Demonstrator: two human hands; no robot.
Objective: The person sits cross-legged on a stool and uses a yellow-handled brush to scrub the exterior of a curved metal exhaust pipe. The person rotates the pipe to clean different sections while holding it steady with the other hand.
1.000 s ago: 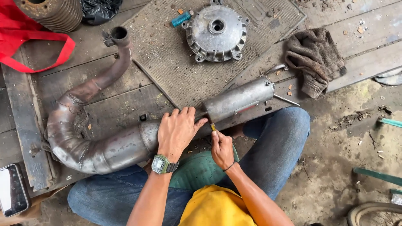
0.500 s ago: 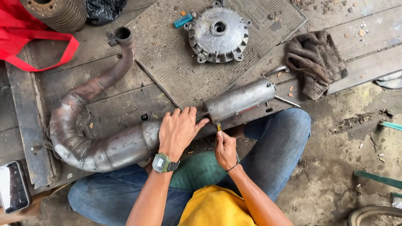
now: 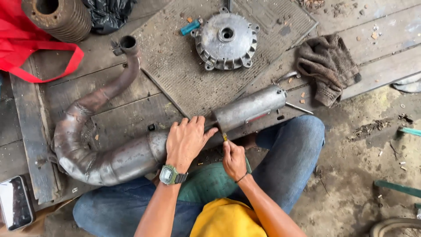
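Observation:
A long curved metal exhaust pipe (image 3: 109,160) lies across wooden boards, its silencer end (image 3: 250,107) pointing right. My left hand (image 3: 186,140), with a wristwatch, rests flat on the pipe where the fat body meets the silencer. My right hand (image 3: 233,159) is closed around a small tool with a yellow tip (image 3: 225,137), held against the underside of the pipe just right of my left hand. My knees in blue jeans sit under the pipe.
A round metal hub (image 3: 226,40) lies on a ribbed mat (image 3: 175,74) behind the pipe. A brown cloth glove (image 3: 326,66) lies at the right. A red bag (image 3: 30,52), a rusty finned cylinder (image 3: 57,17) and a phone (image 3: 16,202) are at the left.
My right hand has shifted slightly along the pipe's underside with the small tool. My left hand stays on the pipe.

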